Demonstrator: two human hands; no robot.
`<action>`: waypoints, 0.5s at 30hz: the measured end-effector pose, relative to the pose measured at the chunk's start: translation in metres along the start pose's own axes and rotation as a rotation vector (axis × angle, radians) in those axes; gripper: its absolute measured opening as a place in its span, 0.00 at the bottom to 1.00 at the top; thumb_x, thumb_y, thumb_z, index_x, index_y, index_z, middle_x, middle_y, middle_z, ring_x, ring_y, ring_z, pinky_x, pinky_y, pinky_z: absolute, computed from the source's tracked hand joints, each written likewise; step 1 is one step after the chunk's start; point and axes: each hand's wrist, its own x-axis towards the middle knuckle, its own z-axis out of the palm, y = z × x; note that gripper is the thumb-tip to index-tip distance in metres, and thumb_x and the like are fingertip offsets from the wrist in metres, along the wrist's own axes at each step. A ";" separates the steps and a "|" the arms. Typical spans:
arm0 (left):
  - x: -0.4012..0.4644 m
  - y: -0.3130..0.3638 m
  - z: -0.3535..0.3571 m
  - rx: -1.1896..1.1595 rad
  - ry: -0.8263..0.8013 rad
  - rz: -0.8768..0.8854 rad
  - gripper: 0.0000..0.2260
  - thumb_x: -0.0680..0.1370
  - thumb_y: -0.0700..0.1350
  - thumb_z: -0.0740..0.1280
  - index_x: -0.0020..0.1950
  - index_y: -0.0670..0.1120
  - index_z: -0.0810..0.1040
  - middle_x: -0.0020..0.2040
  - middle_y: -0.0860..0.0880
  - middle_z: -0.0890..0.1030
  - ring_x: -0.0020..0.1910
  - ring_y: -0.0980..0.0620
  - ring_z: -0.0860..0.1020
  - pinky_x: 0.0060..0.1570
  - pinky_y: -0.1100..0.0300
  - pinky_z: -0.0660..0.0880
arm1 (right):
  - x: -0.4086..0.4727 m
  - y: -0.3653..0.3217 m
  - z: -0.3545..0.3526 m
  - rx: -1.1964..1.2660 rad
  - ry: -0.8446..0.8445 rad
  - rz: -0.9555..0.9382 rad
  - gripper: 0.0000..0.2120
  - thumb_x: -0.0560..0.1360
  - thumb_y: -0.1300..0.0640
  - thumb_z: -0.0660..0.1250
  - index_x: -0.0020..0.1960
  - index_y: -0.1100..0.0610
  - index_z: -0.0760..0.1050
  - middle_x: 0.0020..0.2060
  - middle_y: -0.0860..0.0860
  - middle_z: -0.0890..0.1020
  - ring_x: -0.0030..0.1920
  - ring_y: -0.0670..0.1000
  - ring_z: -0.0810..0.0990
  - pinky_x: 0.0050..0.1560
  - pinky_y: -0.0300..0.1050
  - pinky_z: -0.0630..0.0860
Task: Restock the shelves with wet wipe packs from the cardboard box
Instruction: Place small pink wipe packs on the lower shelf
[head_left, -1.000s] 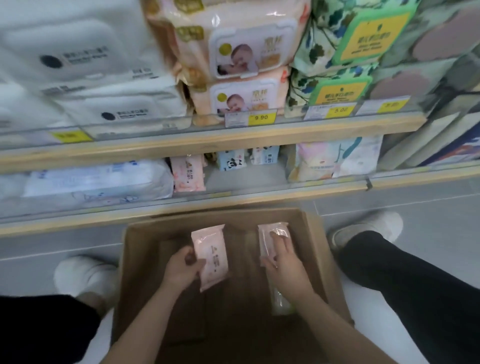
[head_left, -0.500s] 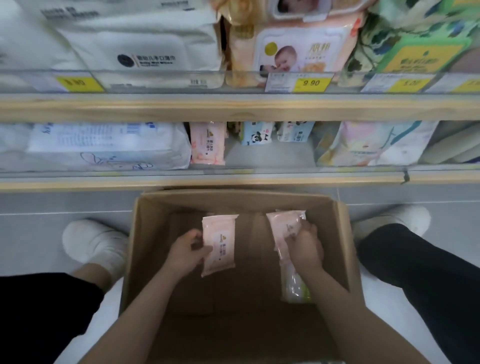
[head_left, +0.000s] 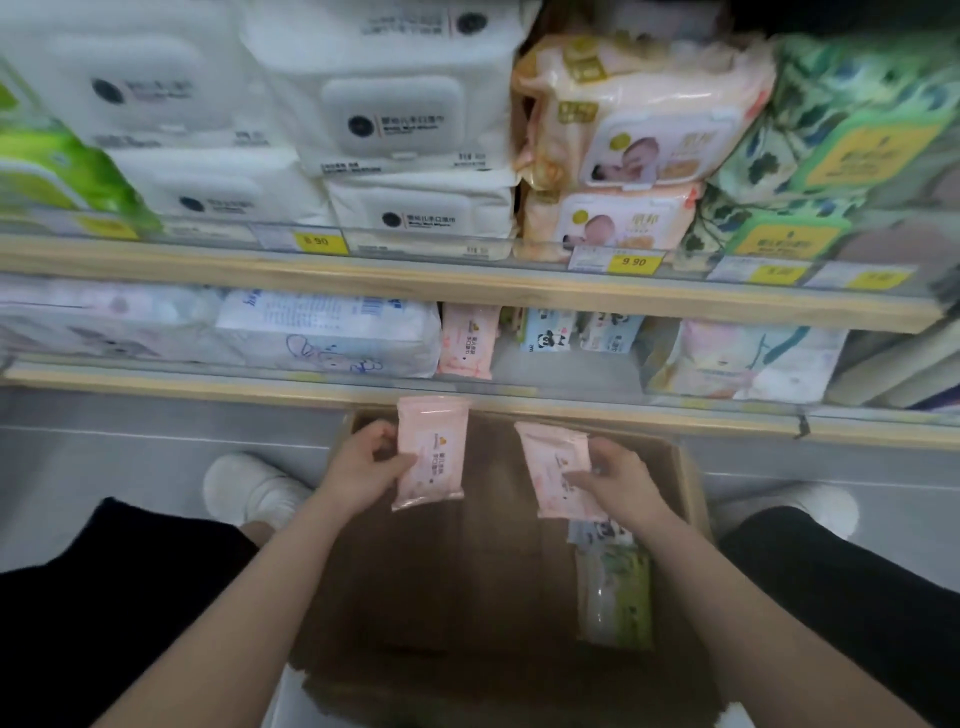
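Note:
An open cardboard box (head_left: 685, 483) sits on the floor between my feet, below the lowest shelf (head_left: 208, 387). My left hand (head_left: 358, 465) grips a small pink wet wipe pack (head_left: 431, 452) above the box's far edge. My right hand (head_left: 618, 480) pinches a second pink pack (head_left: 553, 467) over the box's right side. A matching pink pack (head_left: 467, 340) stands upright on the lowest shelf, straight ahead. A few more packs (head_left: 615, 592), green and white, lie against the box's right wall.
The lower shelf also holds large white packs (head_left: 327, 332) at left, small panda packs (head_left: 550, 332) and a floral pack (head_left: 737, 358) at right. An upper shelf (head_left: 467, 291) carries white, peach and green packs with price tags. My white shoes (head_left: 249, 488) flank the box.
Both hands have lifted their pink packs up and forward, from inside the box toward the lowest shelf. My head has tilted up, showing more of the upper shelf.

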 end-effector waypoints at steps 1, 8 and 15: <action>0.001 0.004 -0.007 -0.028 0.022 0.006 0.06 0.74 0.38 0.69 0.47 0.45 0.74 0.50 0.45 0.81 0.51 0.46 0.79 0.51 0.48 0.78 | 0.002 -0.014 -0.003 0.020 -0.002 -0.047 0.11 0.70 0.61 0.73 0.50 0.62 0.76 0.46 0.57 0.82 0.47 0.58 0.81 0.47 0.50 0.77; 0.012 0.007 -0.053 -0.175 0.145 0.040 0.07 0.74 0.34 0.68 0.45 0.44 0.73 0.47 0.42 0.80 0.49 0.42 0.79 0.47 0.51 0.77 | 0.047 -0.095 0.019 0.208 0.115 -0.286 0.11 0.75 0.62 0.68 0.55 0.55 0.71 0.43 0.50 0.79 0.37 0.48 0.78 0.37 0.41 0.77; 0.030 -0.011 -0.053 -0.228 0.128 0.049 0.08 0.75 0.34 0.67 0.53 0.36 0.74 0.47 0.43 0.81 0.44 0.51 0.79 0.48 0.54 0.78 | 0.129 -0.094 0.066 0.139 0.218 -0.238 0.09 0.75 0.63 0.67 0.53 0.61 0.71 0.43 0.55 0.75 0.43 0.53 0.76 0.35 0.39 0.70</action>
